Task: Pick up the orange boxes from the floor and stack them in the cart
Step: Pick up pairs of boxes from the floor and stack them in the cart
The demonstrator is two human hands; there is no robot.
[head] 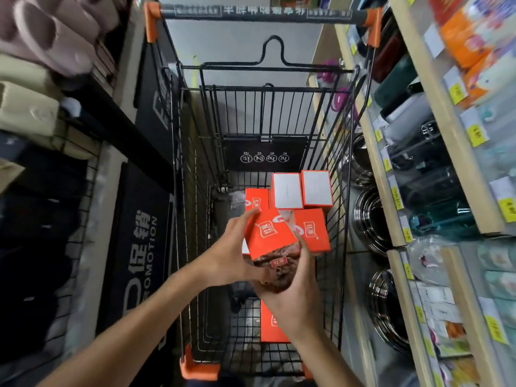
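I look down into a black wire cart with orange corners. Both hands hold one orange box over the basket, tilted. My left hand grips its left side, fingers curled over the top edge. My right hand holds its lower right end from beneath. Several orange boxes lie in the cart: two with grey faces up, one to their left, one behind the held box, and another near the front under my right wrist.
The cart's grey handle with orange ends is at the far end. Shelves with yellow price tags and stacked metal bowls run along the right. Black promotion mats and a wire rack stand at the left.
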